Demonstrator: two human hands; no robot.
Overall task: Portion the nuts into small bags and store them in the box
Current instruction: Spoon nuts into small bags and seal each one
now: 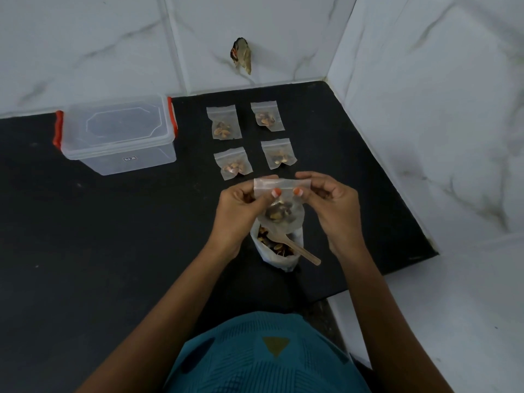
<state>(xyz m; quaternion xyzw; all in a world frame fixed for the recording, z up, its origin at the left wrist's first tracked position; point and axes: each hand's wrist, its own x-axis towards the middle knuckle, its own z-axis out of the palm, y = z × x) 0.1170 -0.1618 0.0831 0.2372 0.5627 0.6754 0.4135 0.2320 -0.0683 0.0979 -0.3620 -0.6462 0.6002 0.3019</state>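
Small clear plastic zip bag (286, 199) with a little clump of brown nuts (279, 214) slumped at the bottom, held in the air, directly over the big open white bag (276, 259) that supplies them. Pinched along the top strip from both ends: left hand (241, 205) on the left corner, right hand (329, 202) on the right, thumbs (276, 192) in front, other fingers curled behind. Reads as the seal being pressed closed; cannot tell whether it is fully shut.

Likely feather-light, thin and floppy, a bit slick. Best taken by the stiffer zip strip, as now, since squeezing the belly risks popping the seal or cracking the nuts. Weight all low, so hangs straight when gripped from the top.

Below, wooden spoon (300, 251) resting in the big bag, handle poking out toward the right. Just beyond the hands, four filled small bags (233, 163) laid flat in two rows on the black stone counter (113, 236). Off to the left, well apart — clear plastic box (119, 134) with orange-red clips, lid on, nothing visible inside. Needs opening before anything gets stored. White marbled tiles (425, 109) behind and to the right.
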